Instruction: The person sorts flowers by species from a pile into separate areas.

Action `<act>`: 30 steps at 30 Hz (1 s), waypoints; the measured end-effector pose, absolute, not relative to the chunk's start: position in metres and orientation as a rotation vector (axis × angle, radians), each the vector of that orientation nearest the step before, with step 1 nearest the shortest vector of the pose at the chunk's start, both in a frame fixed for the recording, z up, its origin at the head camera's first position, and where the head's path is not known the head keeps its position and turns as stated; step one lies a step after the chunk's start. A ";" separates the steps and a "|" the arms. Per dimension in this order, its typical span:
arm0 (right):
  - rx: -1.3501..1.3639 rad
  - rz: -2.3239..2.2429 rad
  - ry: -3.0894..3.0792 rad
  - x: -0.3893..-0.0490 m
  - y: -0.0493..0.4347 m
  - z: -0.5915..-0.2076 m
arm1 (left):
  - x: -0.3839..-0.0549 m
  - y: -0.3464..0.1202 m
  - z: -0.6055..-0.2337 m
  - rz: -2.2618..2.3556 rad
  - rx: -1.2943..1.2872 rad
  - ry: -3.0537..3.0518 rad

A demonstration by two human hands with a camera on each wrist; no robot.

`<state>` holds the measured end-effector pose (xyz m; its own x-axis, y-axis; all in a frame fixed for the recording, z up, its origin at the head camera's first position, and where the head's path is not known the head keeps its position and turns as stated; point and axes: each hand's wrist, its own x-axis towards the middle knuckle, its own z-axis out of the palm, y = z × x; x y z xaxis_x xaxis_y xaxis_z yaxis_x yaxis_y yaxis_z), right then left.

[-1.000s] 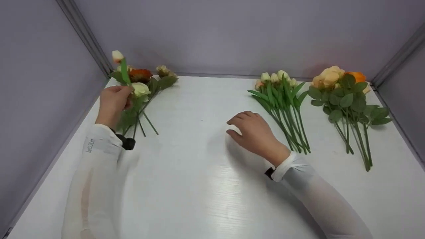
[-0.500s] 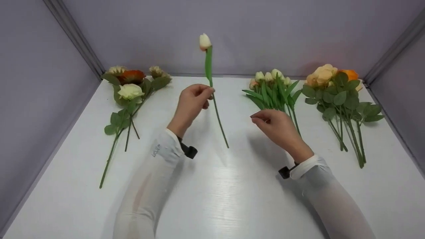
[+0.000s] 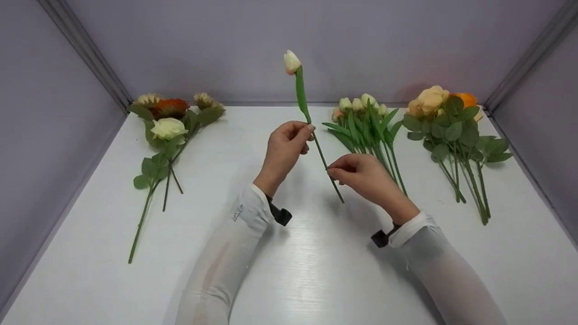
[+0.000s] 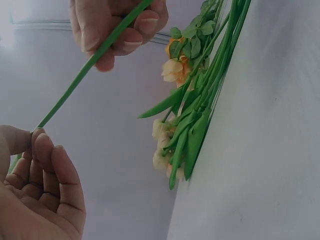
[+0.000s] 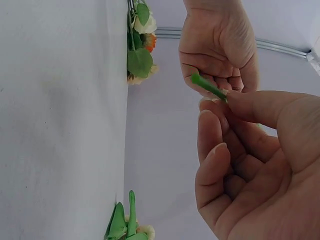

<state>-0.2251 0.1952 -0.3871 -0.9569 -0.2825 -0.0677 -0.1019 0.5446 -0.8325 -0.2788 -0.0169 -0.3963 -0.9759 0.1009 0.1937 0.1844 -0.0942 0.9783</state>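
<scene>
A single tulip [image 3: 292, 63] with a white bloom, pinkish at its base, is held up off the table, tilted with its bloom toward the upper left. My left hand [image 3: 287, 146] pinches the green stem just below the leaf, between thumb and fingertips. Lower down, the right hand [image 3: 368, 176] pinches the same stem near its cut end, which pokes out below the fingers. In the left wrist view the stem [image 4: 75, 82] runs between both hands. The right wrist view shows the stem's end [image 5: 207, 86] emerging from my right thumb and finger.
Behind the right hand lies a bunch of tulips [image 3: 370, 122] on the white table [image 3: 307, 271]. Peach and orange roses [image 3: 433, 101] lie farther right. At the left are a white rose [image 3: 169, 128], a rust-coloured flower [image 3: 169, 108] and other blooms. Grey walls enclose the back and sides.
My left hand has carried the tulip from the flowers at the left to the middle. The right hand, earlier holding nothing, now pinches the lower stem.
</scene>
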 end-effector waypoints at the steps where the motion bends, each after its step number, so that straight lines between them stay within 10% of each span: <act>1: -0.317 -1.365 2.591 -0.225 0.195 -0.387 | -0.279 -0.016 -0.397 -2.260 -0.330 -2.079; 16: -0.269 -1.240 2.744 -0.231 0.205 -0.386 | -0.268 -0.012 -0.394 -2.113 -0.456 -2.328; 30: -0.100 -0.817 3.018 -0.250 0.271 -0.391 | -0.239 -0.007 -0.405 -0.421 -1.159 -2.861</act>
<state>-0.2503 0.2712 -0.3907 -0.9978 -0.0655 0.0036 -0.0584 0.8616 -0.5043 -0.2387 -0.0069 -0.4051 -0.7227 0.6798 0.1248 0.6869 0.6865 0.2385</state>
